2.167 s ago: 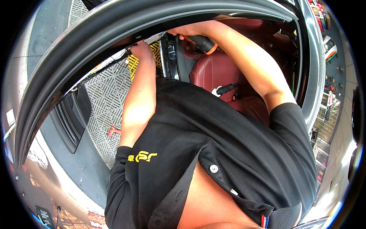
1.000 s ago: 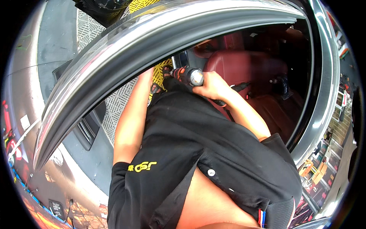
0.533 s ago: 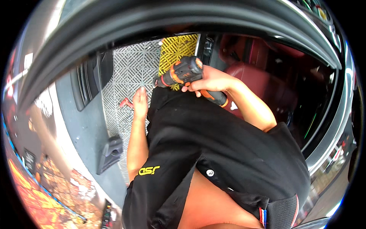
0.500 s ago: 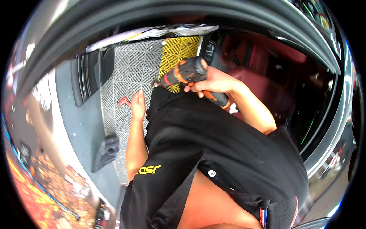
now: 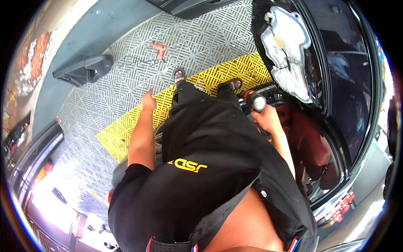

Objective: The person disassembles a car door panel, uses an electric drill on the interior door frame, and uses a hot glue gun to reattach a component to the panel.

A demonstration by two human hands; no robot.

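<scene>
A black and orange cordless drill (image 5: 253,100) is in my right hand (image 5: 268,117), whose fingers wrap round its grip beside the car's open doorway. The drill's lower part is partly hidden by the hand and the dark sill. My left hand (image 5: 148,101) hangs away from my body over the yellow floor strip (image 5: 126,128), holding nothing, one finger stretched out. Past it, a red pistol-shaped tool (image 5: 159,50) with a dark cord lies on the grey grid floor (image 5: 126,80).
At right stands a car door (image 5: 317,46) with its inner side bared, showing silvery-white lining (image 5: 287,50). Dark red seats (image 5: 310,140) fill the doorway. A dark door trim panel (image 5: 86,69) sits by the grey wall at left. My sandalled feet (image 5: 179,74) stand near the yellow strip.
The view has swung round, bringing my feet and the bared door into sight. My right hand, with the drill, has moved from in front of me to the right beside the doorway.
</scene>
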